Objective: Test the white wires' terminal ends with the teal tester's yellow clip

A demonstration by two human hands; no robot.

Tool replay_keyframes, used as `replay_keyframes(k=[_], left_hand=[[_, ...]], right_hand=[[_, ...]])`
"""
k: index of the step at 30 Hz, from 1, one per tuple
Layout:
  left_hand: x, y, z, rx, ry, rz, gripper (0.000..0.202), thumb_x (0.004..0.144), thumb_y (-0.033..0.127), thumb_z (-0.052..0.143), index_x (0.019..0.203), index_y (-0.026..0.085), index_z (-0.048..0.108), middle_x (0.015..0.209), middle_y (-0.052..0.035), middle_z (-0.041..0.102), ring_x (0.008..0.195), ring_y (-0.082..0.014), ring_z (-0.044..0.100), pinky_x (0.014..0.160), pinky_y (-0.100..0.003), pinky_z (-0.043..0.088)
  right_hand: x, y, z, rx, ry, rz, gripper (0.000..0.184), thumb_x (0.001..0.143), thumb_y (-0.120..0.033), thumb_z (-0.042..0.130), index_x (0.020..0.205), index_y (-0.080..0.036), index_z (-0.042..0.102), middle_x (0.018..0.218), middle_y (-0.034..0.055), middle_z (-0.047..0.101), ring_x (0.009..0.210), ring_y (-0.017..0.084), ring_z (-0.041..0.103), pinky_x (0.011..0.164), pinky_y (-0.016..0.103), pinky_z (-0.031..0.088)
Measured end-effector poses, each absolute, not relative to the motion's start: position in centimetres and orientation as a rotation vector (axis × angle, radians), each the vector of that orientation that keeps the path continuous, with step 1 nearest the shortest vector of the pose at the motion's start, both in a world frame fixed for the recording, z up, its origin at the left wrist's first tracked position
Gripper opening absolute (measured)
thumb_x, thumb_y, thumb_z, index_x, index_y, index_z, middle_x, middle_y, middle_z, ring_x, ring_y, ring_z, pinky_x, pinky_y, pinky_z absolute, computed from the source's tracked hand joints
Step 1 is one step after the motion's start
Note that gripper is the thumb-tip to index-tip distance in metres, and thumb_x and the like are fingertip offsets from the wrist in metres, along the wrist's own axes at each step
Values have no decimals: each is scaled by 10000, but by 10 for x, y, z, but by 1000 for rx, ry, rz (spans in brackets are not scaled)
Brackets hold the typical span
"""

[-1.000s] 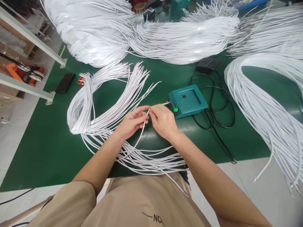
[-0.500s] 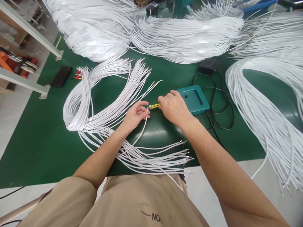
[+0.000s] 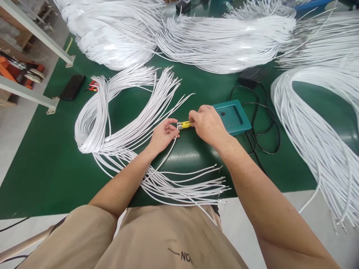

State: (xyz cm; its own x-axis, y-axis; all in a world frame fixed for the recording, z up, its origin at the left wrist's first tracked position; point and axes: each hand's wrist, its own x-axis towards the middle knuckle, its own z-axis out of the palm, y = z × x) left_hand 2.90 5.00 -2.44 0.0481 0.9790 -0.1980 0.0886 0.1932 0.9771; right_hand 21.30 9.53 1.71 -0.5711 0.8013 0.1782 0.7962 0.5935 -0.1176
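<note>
Above worktop [image 3: 56, 168], left grip [image 3: 165, 133] is pinching light, bendy-looking cable [image 3: 169, 151], best held near its tip; right grip [image 3: 209, 122] is seemingly clasping yellow tool [image 3: 185, 124].

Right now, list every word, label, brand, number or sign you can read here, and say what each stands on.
"NO", on the tan shirt, after a dark stroke; what follows is not legible.
Yellow tool: any marking is too small to read.
Teal box: no readable text.

Yellow piece [image 3: 185, 124] partly behind fingers [image 3: 193, 116]
</note>
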Motion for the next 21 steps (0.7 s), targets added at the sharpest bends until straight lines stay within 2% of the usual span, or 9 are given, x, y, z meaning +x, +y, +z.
replay_keyframes(k=[3,6,9,12,17,21], left_hand=[[30,49,-23,1213,1383,965,402,699,179,687,1081,162,564,698,33,637,646,-126,680,664,-244,519],[31,48,-21,1169,1386,954,408,697,193,697,1081,157,563,709,24,651,663,-138,692,666,-247,526],[31,48,-20,1084,1349,952,439,686,210,722,1088,144,557,711,19,651,673,-147,699,641,-238,521],[29,49,-20,1069,1323,945,454,681,219,736,1093,143,560,714,20,648,682,-145,699,635,-230,512],[22,45,-15,1086,1324,986,478,680,232,743,1112,144,559,705,34,623,665,-129,680,649,-235,503],[14,38,-5,1122,1298,1024,521,699,257,745,1185,163,582,739,37,605,689,-104,651,693,-239,503]], right_hand=[[212,94,19,-1342,-2633,30,178,821,-82,498,870,-152,655,703,111,609,819,263,530,849,399,390],[215,89,24,-1334,-2631,5,179,857,-136,501,938,-143,661,776,118,652,911,274,554,993,474,347],[222,84,25,-1477,-2420,-112,257,907,-224,485,1106,-143,627,1111,151,661,1188,329,476,1096,616,185],[228,81,19,-1642,-2224,-185,357,940,-267,447,1257,-139,552,1380,175,517,1348,368,341,1092,676,134],[228,82,12,-1658,-2211,-106,380,959,-332,431,1275,-154,544,1392,170,514,1356,355,363,1108,646,165],[243,82,24,-1586,-2063,-5,380,972,-390,390,1236,-186,572,1307,149,587,1246,308,492,1078,567,290]])
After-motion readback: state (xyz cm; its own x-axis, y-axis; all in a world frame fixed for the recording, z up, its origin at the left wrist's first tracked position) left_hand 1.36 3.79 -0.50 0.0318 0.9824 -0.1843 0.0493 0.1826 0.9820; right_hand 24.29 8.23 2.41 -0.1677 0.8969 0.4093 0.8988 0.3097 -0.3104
